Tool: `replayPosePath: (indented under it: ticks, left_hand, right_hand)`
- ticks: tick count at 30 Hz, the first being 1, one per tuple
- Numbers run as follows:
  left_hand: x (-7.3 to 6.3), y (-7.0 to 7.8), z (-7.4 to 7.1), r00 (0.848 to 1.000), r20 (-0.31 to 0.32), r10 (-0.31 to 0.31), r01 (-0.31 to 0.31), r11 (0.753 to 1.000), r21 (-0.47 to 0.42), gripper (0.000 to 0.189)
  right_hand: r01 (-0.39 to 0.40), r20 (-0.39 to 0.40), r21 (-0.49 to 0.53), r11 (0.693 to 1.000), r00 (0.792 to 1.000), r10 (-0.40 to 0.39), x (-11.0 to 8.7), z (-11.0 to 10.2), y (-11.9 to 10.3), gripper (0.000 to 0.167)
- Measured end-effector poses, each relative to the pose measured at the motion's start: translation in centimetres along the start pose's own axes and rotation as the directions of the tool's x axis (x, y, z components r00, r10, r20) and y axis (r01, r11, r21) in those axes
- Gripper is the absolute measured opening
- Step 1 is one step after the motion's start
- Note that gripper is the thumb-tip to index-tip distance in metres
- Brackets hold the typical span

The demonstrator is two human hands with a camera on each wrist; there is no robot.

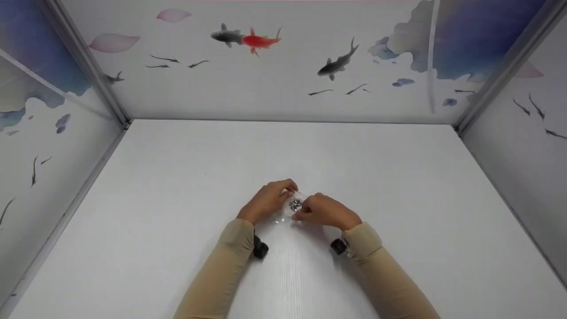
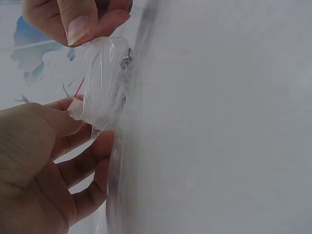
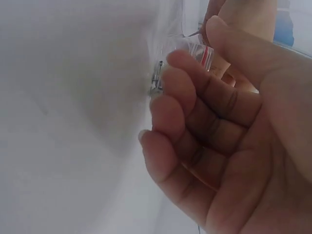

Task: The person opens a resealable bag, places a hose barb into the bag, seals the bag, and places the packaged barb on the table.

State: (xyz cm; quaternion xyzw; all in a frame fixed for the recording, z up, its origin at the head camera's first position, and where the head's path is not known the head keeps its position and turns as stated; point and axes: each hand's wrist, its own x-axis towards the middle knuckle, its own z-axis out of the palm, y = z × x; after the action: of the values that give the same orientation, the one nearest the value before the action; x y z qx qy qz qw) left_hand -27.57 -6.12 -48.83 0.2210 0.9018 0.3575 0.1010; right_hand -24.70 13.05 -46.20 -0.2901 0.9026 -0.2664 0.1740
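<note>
A small clear zip bag (image 1: 287, 212) lies on the white table between the two hands, with small shiny metal pieces (image 1: 295, 204) in it. One piece (image 2: 126, 59) looks like a bolt in the left wrist view. A red line (image 2: 80, 85) runs along the bag's zip edge. My left hand (image 1: 268, 200) pinches the crumpled zip edge between thumb and fingers. From the other side, my right hand (image 1: 327, 210) holds the bag's edge with curled fingers and thumb. In the right wrist view, its fingers (image 3: 168, 114) partly hide the bag and the metal pieces.
The white tabletop (image 1: 376, 168) stretches around the hands. Panels printed with fish and petals stand at the back (image 1: 283, 88), left (image 1: 26, 133) and right (image 1: 509, 146). Dark wrist cameras sit at the left cuff (image 1: 260, 248) and right cuff (image 1: 339, 246).
</note>
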Motion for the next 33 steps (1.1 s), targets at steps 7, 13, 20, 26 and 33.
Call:
replayPosePath:
  ticks: [7, 13, 20, 26, 33]
  left_hand:
    - [0.1, 0.1, -0.1, 0.998, -0.051, 0.025, -0.021, 0.997, 0.075, 0.015]
    - [0.0, 0.1, -0.1, 0.996, -0.081, 0.021, -0.013, 0.994, 0.105, 0.008]
    - [-0.3, 0.1, -0.7, 0.993, -0.120, -0.017, 0.034, 0.990, 0.136, 0.007]
    - [-0.9, 0.2, -1.1, 0.987, -0.163, -0.018, 0.033, 0.995, 0.092, 0.009]
    - [-1.6, 0.0, -1.6, 0.968, -0.246, 0.056, -0.066, 0.997, -0.031, 0.009]
  right_hand:
    - [-0.015, -0.034, -0.036, 0.999, 0.999, 0.014, 0.3, 0.4, 0.0, 0.036]
    - [0.017, -0.021, -0.069, 0.997, 1.000, -0.018, 0.1, 0.3, 0.4, 0.035]
    - [0.086, -0.085, -0.098, 0.991, 0.992, -0.095, -0.3, -0.6, 1.1, 0.021]
    - [0.084, -0.175, -0.058, 0.995, 0.980, -0.093, -0.6, -1.5, 2.0, 0.012]
    - [0.065, -0.290, 0.022, 0.998, 0.955, -0.056, -1.0, -2.4, 2.9, 0.013]
